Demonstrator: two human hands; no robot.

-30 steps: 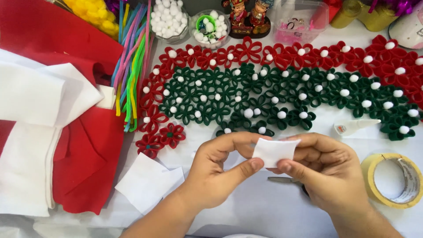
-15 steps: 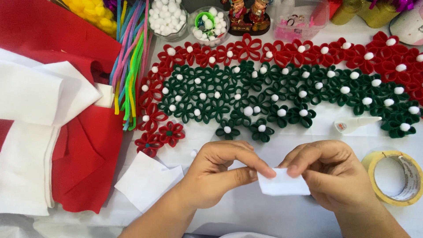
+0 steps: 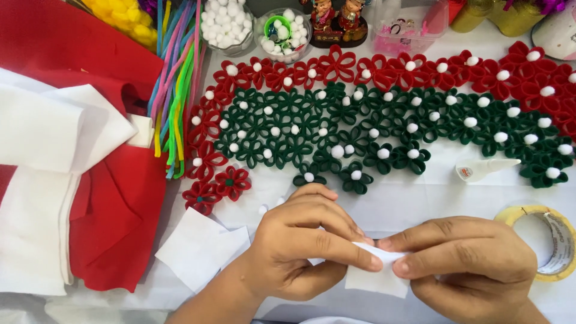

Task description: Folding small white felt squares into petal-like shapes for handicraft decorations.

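If those fingers slip, the white felt piece [image 3: 377,277] could crease crooked or spring back flat, I'd say, since it's small and pinched only along its top edge. There's also the glue bottle [image 3: 483,170] lying just beyond the right hand, and the tape roll [image 3: 547,242] at its side; a careless elbow could knock either one. Loose white squares [image 3: 198,247] sit by the left wrist and could get swept off the table [image 3: 420,201].

From the head camera, looking down: the left hand [image 3: 303,246] is curled nearly closed, thumb and forefinger pressing the felt piece's left upper edge. The right hand [image 3: 465,264] is closed too, fingertips meeting the left's, nipping the same edge. The felt sits between both hands, low on the table, in front of the red and green flower mat [image 3: 384,108].
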